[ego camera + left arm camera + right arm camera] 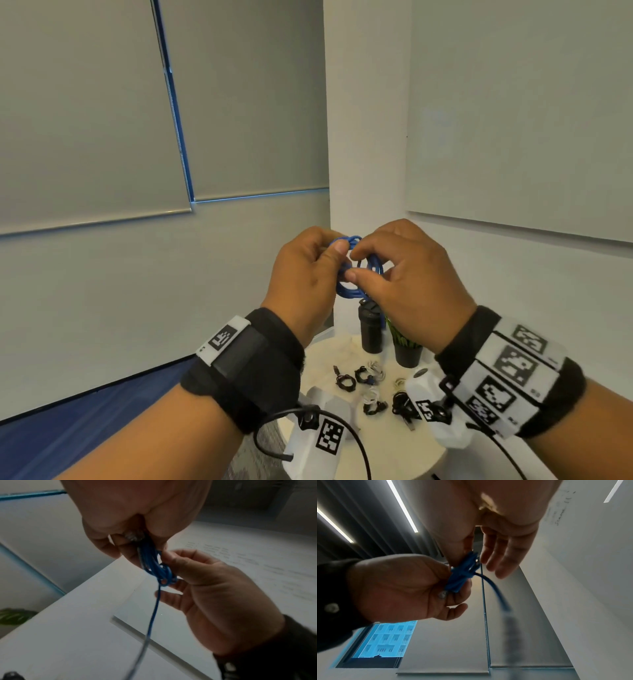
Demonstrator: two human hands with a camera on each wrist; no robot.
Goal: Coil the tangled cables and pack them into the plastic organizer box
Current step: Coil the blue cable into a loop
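Note:
Both hands are raised over the table and hold a small coil of blue cable (358,274) between them. My left hand (337,255) grips one side of the coil (150,555), thumb on top. With thumb and forefinger my right hand (354,263) pinches the wrapped middle (164,574); its other fingers (498,555) stay straight. A loose blue end (152,615) hangs down from the coil (462,574). Several small coiled black cables (344,382) and white cables (375,370) lie on the round white table (342,346). I cannot make out a plastic organizer box.
A black bottle (370,329) and a small potted plant (407,349) stand at the table's far side. The wrist cameras and my forearms hide the table's near part. Walls and window blinds close in behind; blue carpet lies at lower left.

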